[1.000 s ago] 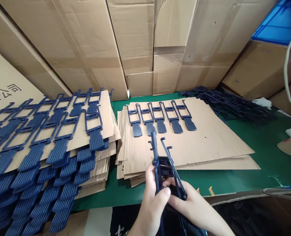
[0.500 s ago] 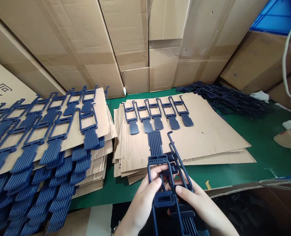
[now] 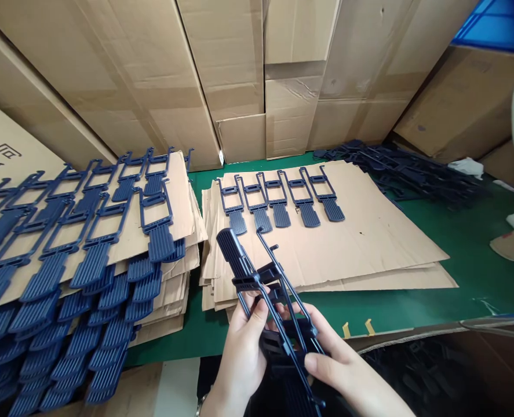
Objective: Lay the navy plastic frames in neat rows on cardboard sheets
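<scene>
Dark blue plastic frames with ribbed paddles (image 3: 278, 313) are held between both hands at the bottom centre. My left hand (image 3: 245, 341) closes around their left side, thumb on top. On the right side my right hand (image 3: 332, 353) grips them, its thumb over the lower part. The held frames overlap at a slant, one paddle pointing up and left; exactly how many there are cannot be told. Just beyond, several like frames (image 3: 302, 197) lie in a row on a cardboard stack (image 3: 361, 243).
At left, layered cardboard sheets (image 3: 176, 220) bear many more frames. A loose heap of dark parts (image 3: 404, 174) lies at the back right of the green table (image 3: 213, 341). Large cartons (image 3: 226, 58) stand behind. Two small yellow pieces (image 3: 369, 327) sit at the front edge.
The held frames have turned, their upper ends swinging left, and are now seen more edge-on. My left hand has shifted slightly left. The view has moved a little.
</scene>
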`<state>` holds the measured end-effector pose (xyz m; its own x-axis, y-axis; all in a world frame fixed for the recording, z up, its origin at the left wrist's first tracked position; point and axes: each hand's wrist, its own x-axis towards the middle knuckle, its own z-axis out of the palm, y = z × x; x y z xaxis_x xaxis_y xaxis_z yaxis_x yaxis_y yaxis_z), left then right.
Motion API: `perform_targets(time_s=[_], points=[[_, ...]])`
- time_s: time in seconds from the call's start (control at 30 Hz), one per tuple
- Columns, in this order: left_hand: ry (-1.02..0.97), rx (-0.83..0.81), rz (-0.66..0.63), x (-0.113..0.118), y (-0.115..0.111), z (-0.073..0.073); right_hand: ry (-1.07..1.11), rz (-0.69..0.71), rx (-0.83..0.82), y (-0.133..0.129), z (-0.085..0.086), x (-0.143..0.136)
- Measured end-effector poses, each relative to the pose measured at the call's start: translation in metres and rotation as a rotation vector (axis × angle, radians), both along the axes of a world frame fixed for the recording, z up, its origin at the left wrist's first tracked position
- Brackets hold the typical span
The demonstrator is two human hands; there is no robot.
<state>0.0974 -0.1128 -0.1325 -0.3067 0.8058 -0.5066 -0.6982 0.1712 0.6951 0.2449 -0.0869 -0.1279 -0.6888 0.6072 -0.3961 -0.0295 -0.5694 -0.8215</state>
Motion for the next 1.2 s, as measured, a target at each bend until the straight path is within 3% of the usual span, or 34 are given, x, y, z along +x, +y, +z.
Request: perform_targets(time_s=[0.23, 0.4, 0.47, 0.57, 0.63, 0.7, 0.8, 0.93, 1.07, 1.2], points=[[0.080, 0.038, -0.086, 0.002, -0.005, 0.004, -0.208, -0.116, 0.023, -0.008, 0.005, 0.011], [0.114, -0.057, -0.098, 0.004, -0.005, 0.018, -0.242, -0.204, 0.291, 0.009, 0.001, 0.031], [0.127, -0.054, -0.147, 0.003, -0.008, 0.019, -0.306, -0.222, 0.432, 0.022, 0.005, 0.043], [0.123, -0.055, -0.191, -0.001, -0.011, 0.018, -0.477, -0.396, 0.579, 0.053, 0.015, 0.063], [0.120, -0.090, -0.175, -0.004, -0.012, 0.017, -0.681, -0.552, 0.704, 0.083, 0.022, 0.075], [0.125, -0.123, -0.120, -0.008, -0.011, 0.015, -0.984, -0.618, 0.863, 0.119, 0.027, 0.086], [0.119, -0.131, -0.023, -0.016, -0.010, 0.013, -1.335, -0.424, 1.050, 0.171, 0.022, 0.099], [0.123, -0.092, 0.053, -0.026, -0.011, 0.008, -1.514, -0.195, 1.072, 0.212, 0.000, 0.104], [0.151, -0.069, 0.082, -0.031, -0.013, 0.003, -1.536, -0.185, 1.131, 0.231, -0.018, 0.096], [0.147, -0.077, 0.067, -0.030, -0.013, 0.003, -1.511, -0.195, 1.177, 0.250, -0.022, 0.084]])
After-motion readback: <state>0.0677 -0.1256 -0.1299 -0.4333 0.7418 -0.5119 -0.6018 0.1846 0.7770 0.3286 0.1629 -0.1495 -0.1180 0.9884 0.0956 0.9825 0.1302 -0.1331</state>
